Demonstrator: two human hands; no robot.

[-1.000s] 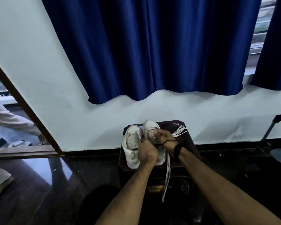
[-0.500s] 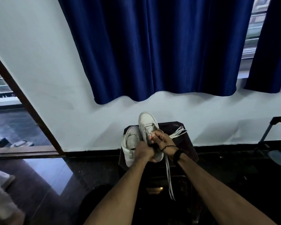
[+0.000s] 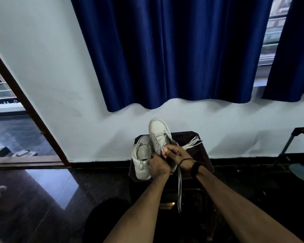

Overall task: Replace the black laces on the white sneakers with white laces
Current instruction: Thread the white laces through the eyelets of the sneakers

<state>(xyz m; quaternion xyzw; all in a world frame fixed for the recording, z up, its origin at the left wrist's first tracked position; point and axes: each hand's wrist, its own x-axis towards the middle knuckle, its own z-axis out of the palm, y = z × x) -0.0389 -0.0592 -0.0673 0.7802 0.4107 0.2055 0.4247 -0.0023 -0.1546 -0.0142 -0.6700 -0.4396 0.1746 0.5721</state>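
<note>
Two white sneakers are over a small dark stand (image 3: 197,137). The left sneaker (image 3: 142,155) lies flat on it. The right sneaker (image 3: 159,133) is tipped up with its toe raised toward the wall. My left hand (image 3: 159,166) grips its heel end from below. My right hand (image 3: 176,153) pinches a white lace (image 3: 179,188) at the eyelets; one end of it hangs down past the stand's front. More white lace (image 3: 193,142) lies looped on the stand to the right. I see no black lace.
A white wall with a blue curtain (image 3: 174,50) rises just behind the stand. A dark doorframe (image 3: 30,109) stands at the left, with sandals (image 3: 23,153) beyond it. A dark metal frame (image 3: 291,139) is at the right. The floor is dark and glossy.
The right sneaker has been lifted and tilted toe-up off the stand. Both hands rose with it. A person at the left edge has moved mostly out of view.
</note>
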